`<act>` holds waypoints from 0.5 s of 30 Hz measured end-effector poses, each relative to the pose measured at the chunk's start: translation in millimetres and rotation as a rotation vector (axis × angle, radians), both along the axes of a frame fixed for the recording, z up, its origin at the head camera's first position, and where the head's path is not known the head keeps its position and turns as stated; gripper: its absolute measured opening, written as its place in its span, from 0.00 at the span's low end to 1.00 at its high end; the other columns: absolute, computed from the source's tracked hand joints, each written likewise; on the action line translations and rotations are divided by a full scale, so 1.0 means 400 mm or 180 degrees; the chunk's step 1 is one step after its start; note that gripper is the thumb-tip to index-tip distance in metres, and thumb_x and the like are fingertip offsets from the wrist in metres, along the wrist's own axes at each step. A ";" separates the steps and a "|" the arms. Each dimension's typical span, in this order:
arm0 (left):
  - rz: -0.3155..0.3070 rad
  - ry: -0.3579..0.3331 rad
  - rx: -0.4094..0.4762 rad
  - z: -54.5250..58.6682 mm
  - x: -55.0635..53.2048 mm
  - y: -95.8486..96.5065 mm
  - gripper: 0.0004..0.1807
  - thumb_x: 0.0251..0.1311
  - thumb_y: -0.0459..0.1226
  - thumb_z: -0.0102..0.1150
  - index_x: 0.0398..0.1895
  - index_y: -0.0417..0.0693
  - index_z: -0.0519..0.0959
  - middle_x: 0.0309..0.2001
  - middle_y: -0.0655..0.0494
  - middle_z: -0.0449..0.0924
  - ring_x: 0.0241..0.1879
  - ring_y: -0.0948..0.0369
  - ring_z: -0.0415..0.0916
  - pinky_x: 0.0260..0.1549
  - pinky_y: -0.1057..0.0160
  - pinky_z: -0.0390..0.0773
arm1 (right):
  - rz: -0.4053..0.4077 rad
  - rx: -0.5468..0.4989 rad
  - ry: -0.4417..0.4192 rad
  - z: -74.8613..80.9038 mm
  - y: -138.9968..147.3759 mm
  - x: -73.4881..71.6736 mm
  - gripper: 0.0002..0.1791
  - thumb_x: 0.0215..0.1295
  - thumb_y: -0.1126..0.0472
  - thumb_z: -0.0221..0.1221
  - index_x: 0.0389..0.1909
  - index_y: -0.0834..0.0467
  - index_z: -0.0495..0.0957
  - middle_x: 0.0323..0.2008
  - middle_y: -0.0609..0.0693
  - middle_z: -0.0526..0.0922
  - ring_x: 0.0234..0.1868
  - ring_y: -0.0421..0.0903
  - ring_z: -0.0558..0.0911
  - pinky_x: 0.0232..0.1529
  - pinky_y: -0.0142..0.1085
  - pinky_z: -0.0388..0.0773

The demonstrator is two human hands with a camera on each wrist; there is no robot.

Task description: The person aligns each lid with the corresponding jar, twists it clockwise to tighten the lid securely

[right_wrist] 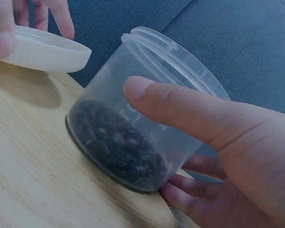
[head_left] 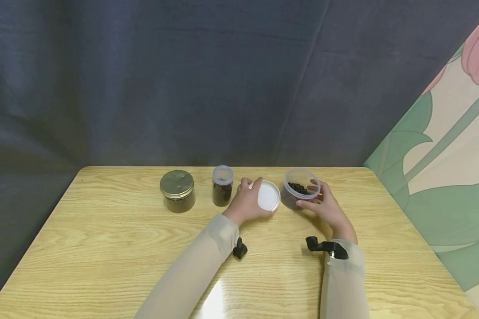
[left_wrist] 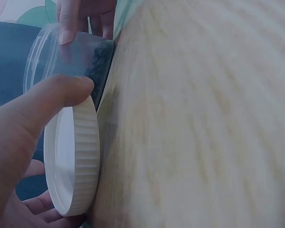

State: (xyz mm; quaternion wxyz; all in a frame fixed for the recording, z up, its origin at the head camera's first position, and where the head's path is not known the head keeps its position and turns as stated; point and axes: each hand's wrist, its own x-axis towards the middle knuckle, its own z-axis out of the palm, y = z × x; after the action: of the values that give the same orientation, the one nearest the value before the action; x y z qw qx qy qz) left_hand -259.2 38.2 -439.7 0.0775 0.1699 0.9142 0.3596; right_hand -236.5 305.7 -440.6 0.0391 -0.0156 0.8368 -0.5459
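My left hand (head_left: pixel 246 203) pinches a white ribbed screw lid (head_left: pixel 268 196) by its rim, the hollow inside facing up in the head view. The thumb lies on the rim in the left wrist view, the other fingers on the far side. To the right, my right hand (head_left: pixel 330 209) grips a clear plastic tub (right_wrist: pixel 109 76), thumb on the near wall and fingers round the back. The tub stands uncovered on the table, with dark beans (right_wrist: pixel 118 142) filling its lower part. Lid and tub are slightly apart in the right wrist view.
Left of the hands, a slim clear jar (head_left: pixel 222 188) with dark contents stands near my left fingers. Farther left is a wider jar (head_left: pixel 178 192) with a gold-coloured metal lid. Behind the wooden table (head_left: pixel 104 248) hangs a dark curtain (head_left: pixel 207 88).
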 end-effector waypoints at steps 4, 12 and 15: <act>-0.0012 0.0029 0.0209 -0.006 0.012 -0.005 0.63 0.44 0.50 0.82 0.81 0.50 0.54 0.70 0.40 0.54 0.64 0.44 0.68 0.57 0.50 0.77 | 0.0028 -0.0008 -0.0015 -0.002 0.002 -0.001 0.53 0.63 0.62 0.70 0.79 0.62 0.44 0.74 0.69 0.57 0.71 0.67 0.63 0.69 0.55 0.63; -0.0080 0.0218 0.0339 -0.001 0.034 -0.016 0.62 0.40 0.51 0.84 0.79 0.49 0.57 0.67 0.41 0.60 0.59 0.46 0.73 0.57 0.49 0.78 | 0.0076 0.0082 0.0004 -0.008 0.004 -0.003 0.52 0.62 0.60 0.71 0.78 0.62 0.47 0.73 0.69 0.58 0.70 0.68 0.64 0.68 0.57 0.64; -0.0129 0.0282 0.0287 0.005 0.044 -0.023 0.63 0.40 0.53 0.84 0.79 0.50 0.58 0.67 0.42 0.62 0.62 0.46 0.69 0.58 0.48 0.77 | 0.0134 0.0077 0.0010 -0.008 0.005 -0.003 0.52 0.62 0.60 0.72 0.78 0.62 0.48 0.73 0.69 0.58 0.70 0.69 0.63 0.70 0.60 0.61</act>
State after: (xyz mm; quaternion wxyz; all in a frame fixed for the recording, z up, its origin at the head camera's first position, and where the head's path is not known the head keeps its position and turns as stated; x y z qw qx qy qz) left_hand -241.7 28.8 -437.8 0.0365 0.2074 0.8960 0.3910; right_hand -237.7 307.8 -443.7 0.0494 -0.0336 0.8429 -0.5348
